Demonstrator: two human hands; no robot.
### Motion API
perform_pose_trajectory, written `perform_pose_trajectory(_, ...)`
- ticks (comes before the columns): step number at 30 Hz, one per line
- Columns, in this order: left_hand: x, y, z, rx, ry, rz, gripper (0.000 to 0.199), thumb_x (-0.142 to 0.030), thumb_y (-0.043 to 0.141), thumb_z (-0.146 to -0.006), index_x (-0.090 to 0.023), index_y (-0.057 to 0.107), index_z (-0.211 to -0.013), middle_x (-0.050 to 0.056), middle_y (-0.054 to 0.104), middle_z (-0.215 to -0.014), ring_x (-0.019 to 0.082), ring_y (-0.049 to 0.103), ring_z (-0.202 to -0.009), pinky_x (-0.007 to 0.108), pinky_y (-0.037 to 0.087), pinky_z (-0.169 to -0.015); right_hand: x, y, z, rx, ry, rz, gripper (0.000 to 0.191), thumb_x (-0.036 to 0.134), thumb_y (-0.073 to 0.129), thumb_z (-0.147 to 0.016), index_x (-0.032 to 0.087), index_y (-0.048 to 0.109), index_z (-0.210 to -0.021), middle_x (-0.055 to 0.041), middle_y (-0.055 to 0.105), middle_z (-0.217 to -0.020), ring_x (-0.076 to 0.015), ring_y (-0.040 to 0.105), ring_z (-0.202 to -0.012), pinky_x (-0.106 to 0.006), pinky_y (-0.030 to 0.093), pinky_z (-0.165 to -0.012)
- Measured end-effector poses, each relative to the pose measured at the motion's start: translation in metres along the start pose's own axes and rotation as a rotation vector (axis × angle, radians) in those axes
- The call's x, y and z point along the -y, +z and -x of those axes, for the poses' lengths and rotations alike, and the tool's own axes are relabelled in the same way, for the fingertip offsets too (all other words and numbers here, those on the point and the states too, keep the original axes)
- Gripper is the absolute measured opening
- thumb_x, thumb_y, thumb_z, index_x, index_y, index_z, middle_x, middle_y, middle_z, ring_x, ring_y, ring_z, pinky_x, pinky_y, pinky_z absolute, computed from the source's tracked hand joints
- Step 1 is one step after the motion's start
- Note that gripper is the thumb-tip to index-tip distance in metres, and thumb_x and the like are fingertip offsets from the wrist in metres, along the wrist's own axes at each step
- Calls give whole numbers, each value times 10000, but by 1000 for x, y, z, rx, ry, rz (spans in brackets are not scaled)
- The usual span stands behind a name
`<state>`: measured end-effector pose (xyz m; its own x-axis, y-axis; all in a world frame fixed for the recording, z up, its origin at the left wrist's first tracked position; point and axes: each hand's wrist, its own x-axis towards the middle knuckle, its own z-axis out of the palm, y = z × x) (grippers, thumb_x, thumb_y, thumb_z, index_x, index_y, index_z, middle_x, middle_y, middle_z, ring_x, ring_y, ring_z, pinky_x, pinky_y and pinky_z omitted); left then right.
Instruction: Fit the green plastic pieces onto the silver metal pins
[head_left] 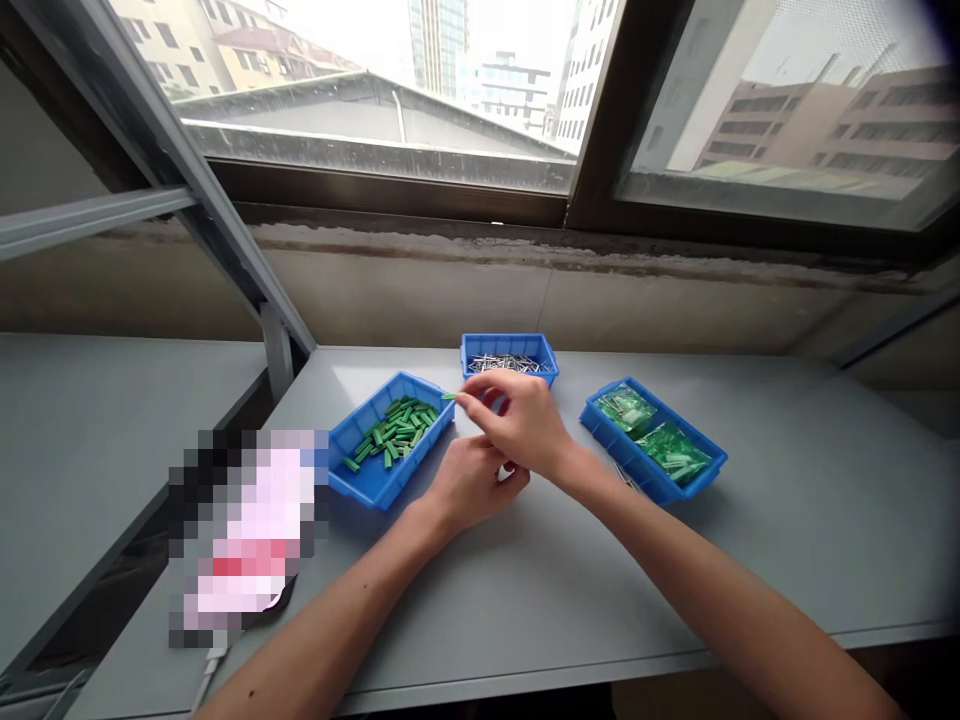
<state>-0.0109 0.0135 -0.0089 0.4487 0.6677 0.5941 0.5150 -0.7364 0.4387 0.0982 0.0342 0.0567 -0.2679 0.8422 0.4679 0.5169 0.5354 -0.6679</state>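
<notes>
My right hand (521, 415) pinches a small green strip (448, 396) between thumb and fingertips, near the corner of the left blue bin (351, 492). Many similar green pieces (401, 425) lie loose in that bin. Just below, close to the right wrist, my left hand (472, 482) is closed with its fingers curled inward; anything in them is hidden. Behind the hands, a second blue bin (541, 345) holds thin silver metal pieces (495, 362), partly covered by the right hand.
To the right, a blue bin (709, 470) contains clear packets (675, 455) with green contents. A few thin metal pieces (625, 478) lie beside it on the grey table (570, 590). At left are a blurred-out object (259, 520) and a white cable (210, 665). A window wall stands behind.
</notes>
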Motion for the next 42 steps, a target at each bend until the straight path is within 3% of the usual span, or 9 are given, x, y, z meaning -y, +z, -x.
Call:
perform_pose_trajectory(5, -1, -6, 1, 11, -18, -7, 171, -162, 553, -760, -154, 585, -592, -4, 573, -549, 89, 446, -464, 223, 320, -472, 12, -10, 0, -16, -42, 173, 306, 320, 428, -957, 191, 684, -847, -33, 695, -856, -160, 631, -811, -275, 462, -720)
perform_pose_trajectory(8, -4, -8, -1, 37, -21, -15, 269, -200, 514, -835, -154, 568, -575, -2, 566, -582, 74, 433, -476, 209, 331, -486, 5, -47, 42, -56, -19, 209, 213, 253, 471, -934, 198, 676, -931, -24, 700, -923, -149, 637, -831, -254, 470, -724)
perform_pose_trajectory(12, -6, -7, -3, 49, -22, -36, 326, -232, 497, -871, -151, 542, -558, -2, 560, -596, 65, 425, -477, 201, 324, -482, -14, -91, 115, -58, 205, 456, 174, 297, 560, -887, 215, 664, -1000, 3, 674, -748, -126, 593, -587, -247, 467, -570)
perform_pose_trajectory(17, -4, -4, -3, 71, -4, -42, 332, -238, 493, -877, -153, 537, -559, -3, 553, -598, 67, 409, -475, 201, 328, -482, -36, -97, 158, 30, 275, 745, 229, 277, 532, -897, 213, 623, -1097, -16, 668, -821, -148, 609, -579, -283, 462, -541)
perform_pose_trajectory(21, -4, -6, -4, 62, -12, -35, 327, -233, 500, -873, -155, 540, -559, -8, 553, -588, 66, 410, -470, 199, 334, -484, -39, -87, 152, 117, 205, 892, 244, 225, 483, -916, 233, 617, -1120, -25, 660, -812, -158, 603, -549, -287, 382, -443)
perform_pose_trajectory(25, -5, -8, -4, 48, -20, -37, 321, -223, 502, -872, -155, 548, -562, -8, 559, -588, 65, 422, -472, 198, 343, -490, -39, -83, 144, 233, 171, 958, 217, 160, 447, -918, 232, 645, -869, -31, 642, -788, -137, 570, -496, -279, 263, -382)
perform_pose_trajectory(30, -6, -8, -3, 39, -5, -58, 335, -233, 495, -877, -154, 549, -556, -1, 559, -592, 65, 425, -464, 199, 337, -479, -38, -83, 137, 268, 100, 904, 218, 156, 426, -923, 196, 611, -813, -44, 632, -785, -132, 552, -501, -273, 298, -424)
perform_pose_trajectory(38, -3, -6, -2, 32, -46, -18, 182, -305, 537, -888, -186, 652, -964, 34, 659, -910, 65, 518, -526, 218, 445, -567, -32, -59, 78, 63, 142, 148, 95, 259, 554, -873, 200, 629, -867, -23, 666, -808, -130, 619, -648, -240, 492, -550)
perform_pose_trajectory(42, 2, -7, -2, 26, -58, -27, 169, -294, 519, -911, -195, 646, -961, 34, 658, -916, 80, 557, -583, 217, 455, -587, -39, -36, 63, -4, 153, -74, 108, 276, 600, -846, 193, 662, -872, -30, 697, -807, -145, 653, -689, -244, 531, -576)
